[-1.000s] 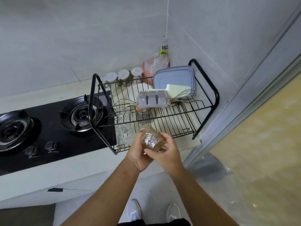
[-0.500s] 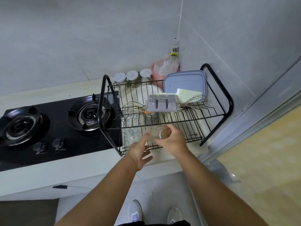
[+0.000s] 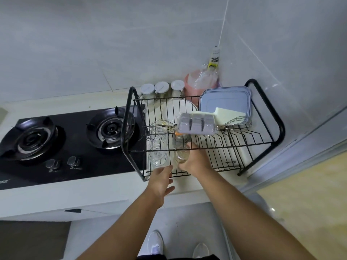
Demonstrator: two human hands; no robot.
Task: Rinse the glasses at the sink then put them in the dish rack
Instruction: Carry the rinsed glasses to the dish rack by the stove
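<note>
Right hand (image 3: 195, 163) grips a glass (image 3: 181, 156) at the dish rack (image 3: 280, 126)'s near left; left hand (image 3: 161, 180) hangs loose-fingered, empty.
Racking step, I'd say: next, lower it gently beside the racked glasses (image 3: 157, 158) and let go.

R hand (image 3: 198, 160) fingers (image 3: 190, 145) mostly hidden behind glass (image 3: 181, 156); stove (image 3: 105, 167) cut off at left; bottle (image 3: 215, 59) label unreadable.

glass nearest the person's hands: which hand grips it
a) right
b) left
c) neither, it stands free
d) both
a: the right hand has its fingers curled round the glass at the front of the dish rack, while the left hand lies open beside it, fingers straight.
</note>
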